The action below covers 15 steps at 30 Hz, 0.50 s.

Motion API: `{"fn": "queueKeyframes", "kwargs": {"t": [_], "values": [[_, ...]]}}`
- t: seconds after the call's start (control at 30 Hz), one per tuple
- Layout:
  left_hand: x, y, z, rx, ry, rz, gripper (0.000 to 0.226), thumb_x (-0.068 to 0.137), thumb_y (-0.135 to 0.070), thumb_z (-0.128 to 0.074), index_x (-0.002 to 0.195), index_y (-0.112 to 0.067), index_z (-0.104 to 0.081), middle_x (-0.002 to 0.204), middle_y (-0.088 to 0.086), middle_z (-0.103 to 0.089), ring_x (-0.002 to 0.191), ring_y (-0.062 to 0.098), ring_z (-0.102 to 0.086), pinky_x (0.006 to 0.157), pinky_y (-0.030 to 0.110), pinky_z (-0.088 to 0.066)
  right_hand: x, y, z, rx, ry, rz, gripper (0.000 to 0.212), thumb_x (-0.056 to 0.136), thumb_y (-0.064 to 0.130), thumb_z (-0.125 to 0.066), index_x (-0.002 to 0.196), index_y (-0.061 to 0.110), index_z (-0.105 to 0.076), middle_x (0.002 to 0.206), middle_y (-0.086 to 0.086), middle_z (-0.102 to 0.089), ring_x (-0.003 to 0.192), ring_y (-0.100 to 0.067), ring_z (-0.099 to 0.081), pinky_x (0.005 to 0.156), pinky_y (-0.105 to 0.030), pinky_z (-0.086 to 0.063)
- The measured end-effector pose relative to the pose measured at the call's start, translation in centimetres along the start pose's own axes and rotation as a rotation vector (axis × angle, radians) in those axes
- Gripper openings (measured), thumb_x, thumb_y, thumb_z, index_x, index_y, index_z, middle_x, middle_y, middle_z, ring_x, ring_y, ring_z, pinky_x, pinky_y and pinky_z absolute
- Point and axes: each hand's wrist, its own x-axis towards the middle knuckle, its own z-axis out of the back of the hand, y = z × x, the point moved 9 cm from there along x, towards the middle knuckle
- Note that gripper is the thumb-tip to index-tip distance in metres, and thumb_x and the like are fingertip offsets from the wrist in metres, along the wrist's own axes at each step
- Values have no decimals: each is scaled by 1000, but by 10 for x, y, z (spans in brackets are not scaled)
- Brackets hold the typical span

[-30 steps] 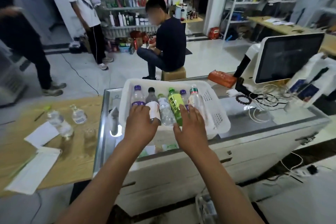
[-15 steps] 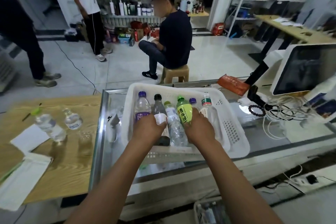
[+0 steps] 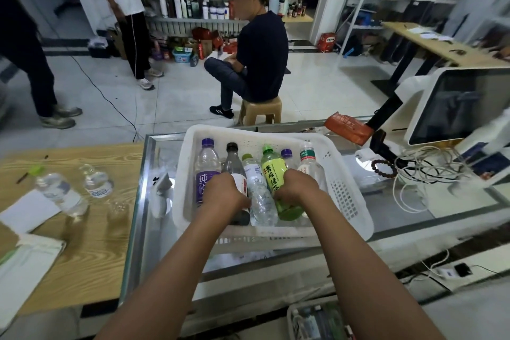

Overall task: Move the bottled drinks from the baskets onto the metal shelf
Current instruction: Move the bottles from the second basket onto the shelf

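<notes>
Head view. A white plastic basket (image 3: pixel 350 201) rests on a glass-topped worktop (image 3: pixel 414 226) and serves as the landmark. Six bottles stand inside it in a row: from its left wall, a purple-capped water bottle (image 3: pixel 205 171), a dark cola bottle (image 3: pixel 233 165), a clear bottle (image 3: pixel 258 193), a green tea bottle (image 3: pixel 273 174), a second purple-capped bottle (image 3: pixel 287 154) behind, and a green-labelled clear bottle (image 3: pixel 307 163) nearest its right wall. Both hands reach into the basket. The left hand (image 3: pixel 223 196) has its fingers curled round the cola bottle's lower body; the right hand (image 3: pixel 296 188) curls round the green tea bottle. Left of the basket, on a wooden worktop (image 3: pixel 96 243), stand two small water bottles (image 3: pixel 62 196). Right of the basket lie tangled cables (image 3: pixel 425 171) and a white-framed screen (image 3: pixel 463 102). Beyond the basket a person sits on a stool (image 3: pixel 260 113).
</notes>
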Motion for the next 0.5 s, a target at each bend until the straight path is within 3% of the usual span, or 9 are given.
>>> {"fn": "queueKeyframes", "kwargs": {"t": [0.07,0.23,0.33,0.4,0.5], "values": [[2,9,1,-51,5,41,44,59,-28,-87,91,-16,-59,79,-1,-59,69,14,-56,50,24,-43,1,-3,1,63,11,0,33,82,32,-75,97,20,-48,84,2,-55,83,-21,-58,66,-30,-44],[4,31,-4,-206,37,113,46,59,-30,-91,93,-19,-62,79,0,-66,70,15,-65,55,27,-52,-4,-18,1,326,-6,-48,32,78,29,-80,93,21,-53,88,-2,-63,79,-18,-62,61,-30,-50],[-1,31,-5,-249,2,77,40,63,-34,-88,93,-20,-65,78,-2,-68,71,14,-67,60,31,-57,-8,-24,4,482,-15,-52,36,74,24,-83,103,15,-64,94,-4,-68,85,-21,-67,73,-35,-58],[-5,24,0,-267,-38,38,36,67,-37,-85,94,-19,-67,78,-2,-68,70,13,-67,61,30,-57,-16,-27,11,600,-62,-32,34,73,19,-84,102,18,-66,97,-3,-71,88,-22,-68,82,-41,-59],[-15,4,14,-346,-88,-53,31,71,-35,-84,93,-21,-67,81,-5,-70,68,9,-68,59,30,-59,-36,-32,23,786,-152,12,29,74,15,-85,96,21,-66,100,-4,-74,88,-20,-71,84,-43,-60]]}}
